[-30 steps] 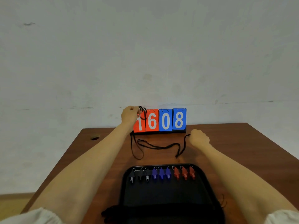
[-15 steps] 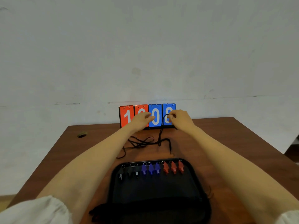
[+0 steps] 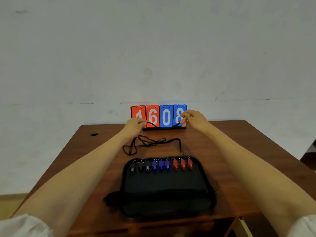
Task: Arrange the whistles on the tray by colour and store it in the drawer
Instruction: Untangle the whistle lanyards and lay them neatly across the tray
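Head view. Occlusions first: the left hand [image 3: 135, 124] covers the lower part of the red "1" on the flip scoreboard [image 3: 159, 116], and the right hand [image 3: 195, 119] overlaps the right edge of the blue "8". Both hands are seen from the back, so the fingertips are mostly hidden. The left hand's fingers are curled over one end of a black cord [image 3: 160, 126], and the right hand pinches the other end. The cord sags between them across the scoreboard's base.

The black tray [image 3: 164, 185] lies on the tabletop [image 3: 239, 151], near the front edge. Along its 12 o'clock rim runs a row of whistles: three black whistles [image 3: 141, 166] toward 10 o'clock, hard to separate from the dark tray, three blue whistles [image 3: 161, 165] at centre, and three red whistles [image 3: 183, 164] toward 2 o'clock. The tray's near half is dark and blurred. A black tangle [image 3: 111, 199] touches its 8 o'clock corner; what it is cannot be told.

Loose cords [image 3: 150, 142] lie between tray and scoreboard, at 12 o'clock from the tray. A round hole [image 3: 94, 133] sits at 10 o'clock. White sleeves are cut off at the lower frame corners.
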`<state>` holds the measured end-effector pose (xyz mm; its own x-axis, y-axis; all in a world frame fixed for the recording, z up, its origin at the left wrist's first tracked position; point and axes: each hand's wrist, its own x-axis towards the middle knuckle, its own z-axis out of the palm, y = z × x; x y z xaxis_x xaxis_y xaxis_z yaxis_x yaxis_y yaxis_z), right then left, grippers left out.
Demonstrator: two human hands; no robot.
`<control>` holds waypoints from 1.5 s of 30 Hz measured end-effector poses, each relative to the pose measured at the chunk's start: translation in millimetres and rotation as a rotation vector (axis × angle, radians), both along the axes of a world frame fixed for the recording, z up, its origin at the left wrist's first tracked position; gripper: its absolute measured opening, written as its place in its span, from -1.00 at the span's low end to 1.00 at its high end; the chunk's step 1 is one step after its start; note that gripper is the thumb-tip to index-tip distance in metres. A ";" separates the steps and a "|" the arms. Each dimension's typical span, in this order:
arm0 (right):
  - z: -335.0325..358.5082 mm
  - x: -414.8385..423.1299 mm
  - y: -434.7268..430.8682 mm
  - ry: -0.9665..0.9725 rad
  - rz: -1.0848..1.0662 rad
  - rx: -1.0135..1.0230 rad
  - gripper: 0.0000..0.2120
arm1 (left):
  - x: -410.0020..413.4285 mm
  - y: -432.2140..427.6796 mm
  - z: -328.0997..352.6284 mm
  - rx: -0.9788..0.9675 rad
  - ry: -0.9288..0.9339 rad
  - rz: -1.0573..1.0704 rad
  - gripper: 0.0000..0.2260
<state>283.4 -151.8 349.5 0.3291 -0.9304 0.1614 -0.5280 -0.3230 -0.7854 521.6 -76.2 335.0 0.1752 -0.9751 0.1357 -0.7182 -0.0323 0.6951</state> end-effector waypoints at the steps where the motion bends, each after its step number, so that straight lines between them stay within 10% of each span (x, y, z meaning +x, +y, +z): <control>1: -3.9 -4.0 4.4 -0.045 -0.009 0.031 -0.73 | 4.9 9.2 -3.3 0.009 -0.021 0.017 -0.72; 18: -122.6 -83.6 87.0 0.381 -0.336 0.272 -0.82 | 16.7 118.5 -113.8 0.343 -0.142 -0.005 -0.87; 45: -152.4 -115.8 113.7 0.599 -0.197 0.255 -0.81 | -4.1 144.1 -157.1 0.313 -0.554 0.038 -0.90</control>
